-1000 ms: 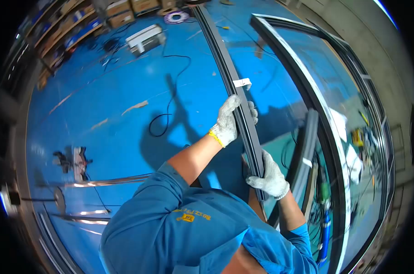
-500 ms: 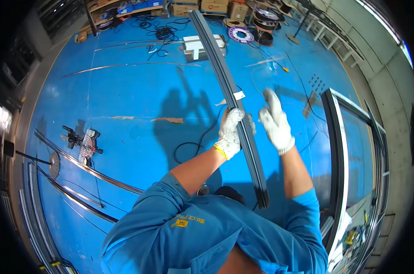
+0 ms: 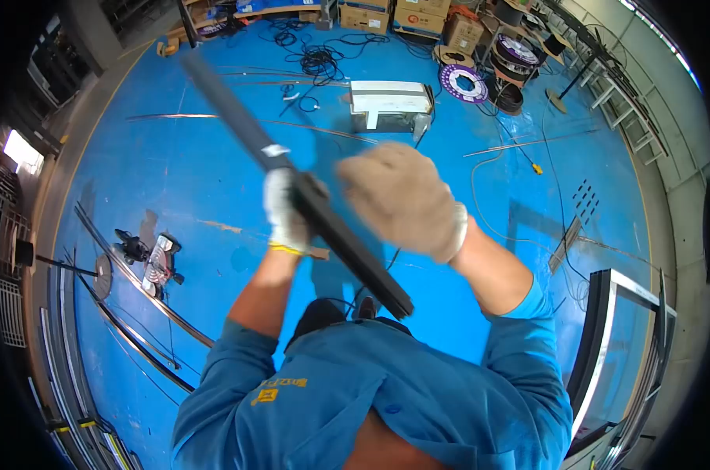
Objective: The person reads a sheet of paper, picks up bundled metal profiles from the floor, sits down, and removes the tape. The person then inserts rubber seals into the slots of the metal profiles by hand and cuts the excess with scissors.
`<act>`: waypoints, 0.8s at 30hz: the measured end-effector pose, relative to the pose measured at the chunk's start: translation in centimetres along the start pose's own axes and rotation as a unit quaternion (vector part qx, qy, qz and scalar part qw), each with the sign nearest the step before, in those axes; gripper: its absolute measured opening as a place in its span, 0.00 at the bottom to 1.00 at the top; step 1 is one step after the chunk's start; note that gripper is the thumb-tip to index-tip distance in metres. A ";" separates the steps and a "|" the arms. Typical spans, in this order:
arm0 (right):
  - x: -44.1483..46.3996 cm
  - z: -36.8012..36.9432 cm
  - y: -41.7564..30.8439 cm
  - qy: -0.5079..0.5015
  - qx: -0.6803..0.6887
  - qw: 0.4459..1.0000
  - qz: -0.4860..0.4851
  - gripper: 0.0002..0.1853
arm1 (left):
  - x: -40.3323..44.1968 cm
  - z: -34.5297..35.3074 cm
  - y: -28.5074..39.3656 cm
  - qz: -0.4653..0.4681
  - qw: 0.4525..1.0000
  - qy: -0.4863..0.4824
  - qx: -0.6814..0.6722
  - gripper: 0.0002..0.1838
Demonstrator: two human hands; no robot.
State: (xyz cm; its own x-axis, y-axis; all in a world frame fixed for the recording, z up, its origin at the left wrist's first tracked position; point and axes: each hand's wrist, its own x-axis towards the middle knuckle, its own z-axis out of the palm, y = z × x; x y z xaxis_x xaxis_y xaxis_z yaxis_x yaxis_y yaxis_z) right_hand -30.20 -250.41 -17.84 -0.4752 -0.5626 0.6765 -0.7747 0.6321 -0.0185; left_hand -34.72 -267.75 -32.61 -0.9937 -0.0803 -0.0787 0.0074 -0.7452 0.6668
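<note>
A long dark metal profile (image 3: 343, 235) slants across the view, from the upper left down toward my body. My left hand (image 3: 283, 211), in a white knit glove with a yellow cuff edge, is wrapped around it near the middle. A small white label (image 3: 276, 150) shows on the profile just above that hand. My right hand (image 3: 406, 200) is raised to the right of the profile and looks close to the camera. Its glove shows brownish and smeared by motion, so the fingers cannot be made out. A gap shows between it and the profile.
A white-topped box (image 3: 390, 98) stands on the blue floor ahead, with tangled black cable (image 3: 321, 63) beside it. Cable spools (image 3: 464, 82) and cartons (image 3: 363, 16) line the back. A window frame (image 3: 597, 345) is at right; a saw-like tool (image 3: 160, 262) and long strips lie left.
The profile has swung its far end to the left, and my left hand has moved left with it. My right hand has moved left and appears larger. The view has shifted.
</note>
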 end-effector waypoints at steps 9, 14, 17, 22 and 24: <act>12.8 5.6 10.6 -0.069 0.005 0.987 -0.148 0.10 | 23.0 -9.0 3.2 0.047 0.983 0.057 -0.166 0.21; 21.1 11.3 21.1 -0.086 0.020 0.983 -0.158 0.12 | 36.8 -9.0 3.8 0.107 0.971 0.185 -0.106 0.24; 23.5 12.1 27.8 -0.098 0.010 0.986 -0.135 0.14 | 42.8 -8.0 3.8 0.096 0.970 0.191 -0.119 0.24; 29.2 16.1 40.1 -0.103 0.005 0.987 -0.119 0.16 | 54.6 -5.6 5.1 0.059 0.969 0.197 -0.134 0.25; 29.9 17.0 44.7 -0.104 0.000 0.989 -0.103 0.16 | 56.4 -5.1 3.8 0.135 0.968 0.194 -0.080 0.27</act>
State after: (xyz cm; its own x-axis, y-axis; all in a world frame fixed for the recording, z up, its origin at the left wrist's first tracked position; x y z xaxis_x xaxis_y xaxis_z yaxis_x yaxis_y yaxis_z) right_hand -86.15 -248.03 -10.94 -0.3820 -0.7770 0.5004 -0.8642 0.4922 0.1044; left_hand -90.16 -278.48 -38.26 -0.8358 -0.5068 -0.2109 0.3099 -0.7528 0.5807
